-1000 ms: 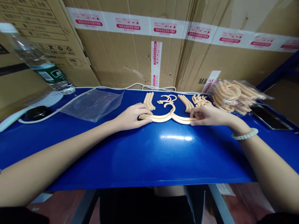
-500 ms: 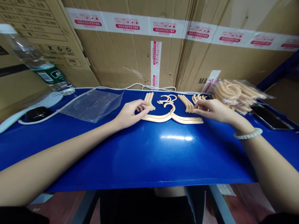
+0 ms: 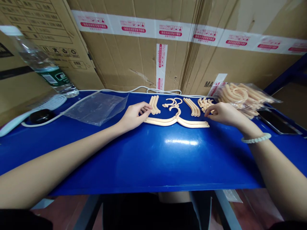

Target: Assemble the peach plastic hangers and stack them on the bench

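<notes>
A beige folding clothes hanger (image 3: 165, 122), with two curved arms and a hook, lies spread on the blue table. My left hand (image 3: 134, 116) is at its left end, beside several straight beige hanger arms (image 3: 154, 104); its thumb and curled fingers are close together, and I cannot make out whether anything is between them. My right hand (image 3: 222, 113) has bent fingers drawn together beside small curved beige pieces (image 3: 204, 103); anything inside them is hidden. More hanger arms (image 3: 192, 107) lie to its left. Loose beige hooks (image 3: 174, 102) lie behind the spread hanger.
At the right are a clear bag of beige parts (image 3: 240, 95) and a dark phone (image 3: 278, 121). A flat plastic bag (image 3: 98, 107), white cable (image 3: 79, 103), black mouse-like object (image 3: 40, 116), pale-handled brush (image 3: 48, 103) and water bottle (image 3: 50, 70) are left. Cardboard boxes (image 3: 134, 57) stand behind.
My right hand has shifted slightly right, away from the right-hand group of arms and toward the small curved pieces. My left hand has barely moved, and the hanger lies as before.
</notes>
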Tool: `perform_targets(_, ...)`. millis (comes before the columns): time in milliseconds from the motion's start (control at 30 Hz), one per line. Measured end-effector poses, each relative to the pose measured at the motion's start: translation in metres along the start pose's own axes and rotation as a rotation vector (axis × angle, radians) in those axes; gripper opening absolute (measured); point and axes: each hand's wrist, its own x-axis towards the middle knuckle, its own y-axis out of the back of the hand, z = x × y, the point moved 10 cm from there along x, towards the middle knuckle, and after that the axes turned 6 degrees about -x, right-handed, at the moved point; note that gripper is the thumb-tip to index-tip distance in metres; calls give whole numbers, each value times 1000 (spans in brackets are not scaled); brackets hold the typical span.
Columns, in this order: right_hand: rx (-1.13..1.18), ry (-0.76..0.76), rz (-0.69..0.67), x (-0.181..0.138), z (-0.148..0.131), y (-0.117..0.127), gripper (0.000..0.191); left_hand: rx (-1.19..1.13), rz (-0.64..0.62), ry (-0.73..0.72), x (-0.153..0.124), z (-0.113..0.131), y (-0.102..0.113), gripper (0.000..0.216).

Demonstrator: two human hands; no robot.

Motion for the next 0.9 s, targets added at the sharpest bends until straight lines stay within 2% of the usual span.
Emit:
perform_targets(300,-10,24,-24,4,3,-8,20,64,-15,-60,3,0,1,21)
perform_targets(533,70,-49,-177,1,6,-23,13,96,-21,-66,2,0,1,22)
perform_targets(900,67,-1,-168,2,4,-29,9,148,-49,-72,2,2,0,27)
